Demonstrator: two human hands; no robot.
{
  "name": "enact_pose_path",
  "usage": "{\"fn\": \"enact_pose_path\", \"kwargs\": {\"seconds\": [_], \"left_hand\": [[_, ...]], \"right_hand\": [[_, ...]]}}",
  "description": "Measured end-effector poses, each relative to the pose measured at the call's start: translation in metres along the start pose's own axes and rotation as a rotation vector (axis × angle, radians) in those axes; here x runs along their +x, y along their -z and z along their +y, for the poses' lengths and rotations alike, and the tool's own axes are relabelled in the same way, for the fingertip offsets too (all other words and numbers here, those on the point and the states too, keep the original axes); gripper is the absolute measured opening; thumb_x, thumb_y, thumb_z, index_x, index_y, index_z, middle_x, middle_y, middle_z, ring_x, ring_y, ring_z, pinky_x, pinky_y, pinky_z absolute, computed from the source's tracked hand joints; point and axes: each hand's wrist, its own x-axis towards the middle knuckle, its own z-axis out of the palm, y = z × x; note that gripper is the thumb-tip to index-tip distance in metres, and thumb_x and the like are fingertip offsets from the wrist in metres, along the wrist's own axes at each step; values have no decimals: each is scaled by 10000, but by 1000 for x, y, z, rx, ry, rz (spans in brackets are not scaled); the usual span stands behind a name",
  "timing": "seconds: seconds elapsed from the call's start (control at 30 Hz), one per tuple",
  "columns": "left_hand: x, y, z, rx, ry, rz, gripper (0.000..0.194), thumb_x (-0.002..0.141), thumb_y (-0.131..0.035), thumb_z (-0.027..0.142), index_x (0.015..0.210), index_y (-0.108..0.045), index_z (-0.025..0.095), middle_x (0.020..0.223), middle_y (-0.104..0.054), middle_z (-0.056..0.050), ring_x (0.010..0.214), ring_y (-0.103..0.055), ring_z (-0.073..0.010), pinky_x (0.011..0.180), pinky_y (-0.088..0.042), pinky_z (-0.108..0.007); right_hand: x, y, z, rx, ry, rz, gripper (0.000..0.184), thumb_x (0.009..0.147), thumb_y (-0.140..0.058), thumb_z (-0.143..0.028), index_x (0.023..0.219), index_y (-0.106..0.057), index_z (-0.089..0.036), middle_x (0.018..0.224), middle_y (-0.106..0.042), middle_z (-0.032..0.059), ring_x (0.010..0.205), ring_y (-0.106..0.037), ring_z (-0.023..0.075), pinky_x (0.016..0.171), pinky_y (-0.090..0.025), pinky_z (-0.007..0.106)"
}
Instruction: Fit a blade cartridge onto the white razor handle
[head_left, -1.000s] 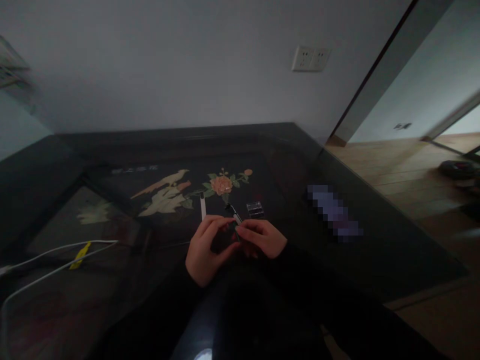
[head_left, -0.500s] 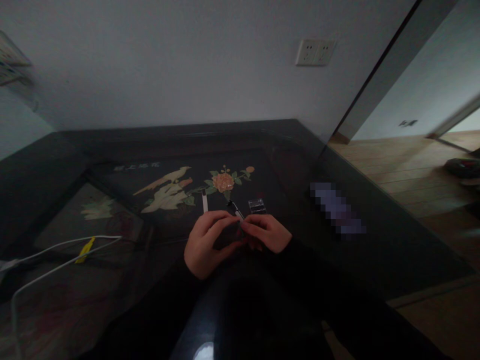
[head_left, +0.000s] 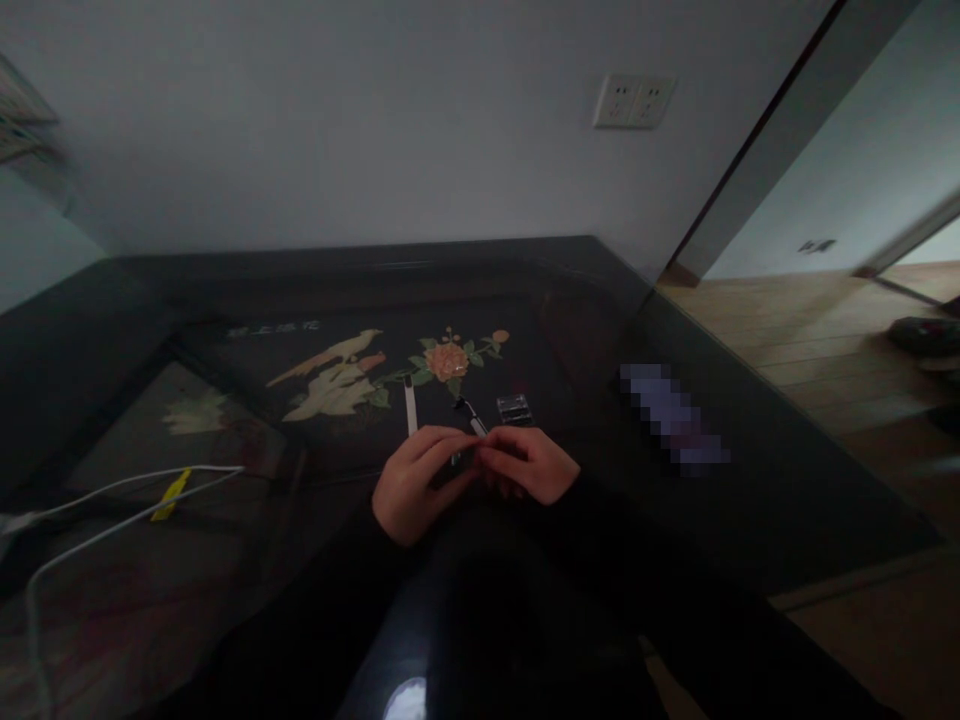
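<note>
My left hand and my right hand meet at the fingertips over the dark table. Both are closed in a pinch, and whatever lies between the fingers is too small and dim to name. Just beyond the fingertips shows a small slim tool with a white body and a dark bent tip. A narrow pale strip with a dark end lies past my left knuckles. Beyond my right hand sits a small clear plastic case.
The glossy black table carries an inlaid bird and flower picture. A white cable with a yellow tag runs along the left. On the right lies a blurred-out bluish object. A wall socket is above the back edge.
My fingertips have drawn slightly closer together, and my left hand has shifted a little to the right. The things on the table lie as before.
</note>
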Motion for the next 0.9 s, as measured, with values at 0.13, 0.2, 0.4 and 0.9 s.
{"fn": "enact_pose_path", "kwargs": {"seconds": [0.13,0.2,0.4,0.9], "left_hand": [[5,8,-9,-30,152,58,147,884,-565,222,974,-666,164,910,-696,-64,851,-647,-171,791,-516,-295],[7,10,-16,17,240,43,173,901,-511,212,960,-666,164,909,-693,-63,854,-642,-176,803,-510,-314],[-1,3,-34,194,298,-190,245,819,-590,201,1054,-662,195,1038,-684,-79,981,-609,-245,885,-466,-409],[0,3,-36,188,382,-106,229,844,-515,184,1036,-640,178,1022,-689,-85,976,-606,-243,882,-456,-405]], "right_hand": [[0,5,-3,-142,41,97,194,838,-525,-334,799,-587,-154,595,-558,-21,445,-473,80,438,-350,204],[-1,6,-4,-248,87,155,192,850,-521,-308,769,-605,-155,589,-556,-16,471,-485,90,484,-365,219],[0,-2,4,-631,248,251,155,865,-536,-225,781,-652,-168,754,-657,33,698,-584,148,661,-403,261],[22,-25,3,-1327,270,249,518,820,-598,-535,1204,-633,-189,1122,-596,147,1042,-487,307,822,-368,424]]}}
